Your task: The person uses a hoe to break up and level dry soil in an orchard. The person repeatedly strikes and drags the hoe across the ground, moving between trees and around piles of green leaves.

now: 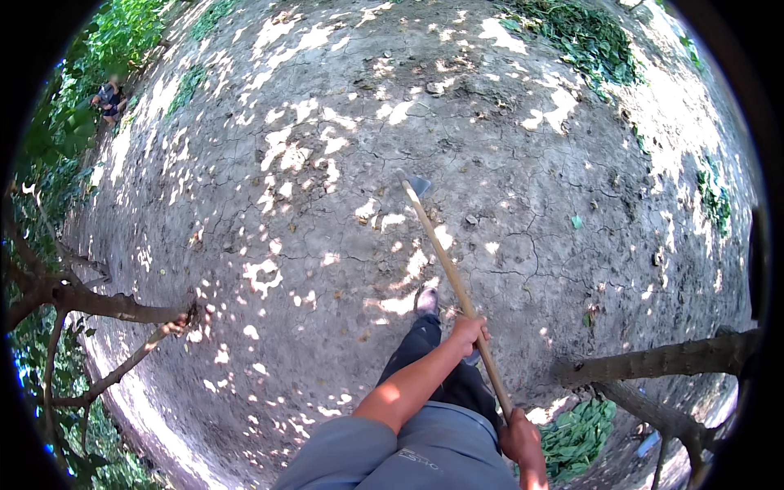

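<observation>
I hold a hoe with a long pale wooden handle (441, 249) that slants across the front of my body. My left hand (469, 332) is wrapped round the shaft about midway between my foot and waist. Lower down, near the end of the shaft, my right hand (520, 437) closes on it by my right hip. The hoe's grey metal blade (418, 184) is ahead of my shoe (426, 301), over the cracked soil (506, 237). Whether the blade touches the soil I cannot tell.
A tree trunk (122, 307) stands at the left, another (661, 362) at the right. Cut green leaves (578, 441) lie in a heap by my right side, more greenery (592, 45) at the far right. Another person (109, 100) is at the far left beside bushes.
</observation>
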The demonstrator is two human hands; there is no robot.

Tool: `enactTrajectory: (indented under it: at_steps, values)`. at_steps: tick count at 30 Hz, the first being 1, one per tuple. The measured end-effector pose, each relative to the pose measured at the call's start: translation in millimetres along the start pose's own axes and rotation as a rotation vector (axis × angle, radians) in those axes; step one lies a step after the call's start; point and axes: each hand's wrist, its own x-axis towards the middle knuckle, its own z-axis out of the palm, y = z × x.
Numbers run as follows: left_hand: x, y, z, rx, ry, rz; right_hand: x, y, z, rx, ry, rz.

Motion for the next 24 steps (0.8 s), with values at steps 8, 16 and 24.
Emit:
enactTrajectory:
  at_steps: [8,16,24]
  values:
    - [5,-3,-4,-0.085,0.0,-0.044,-11,5,-1,-0.012,0.087,0.083]
    - [3,38,-5,-0.076,0.048,0.187,30,-5,21,0.096,0.12,-0.017]
    - [-28,126,-14,-0.132,0.03,0.385,127,-100,-4,0.173,0.162,-0.231]
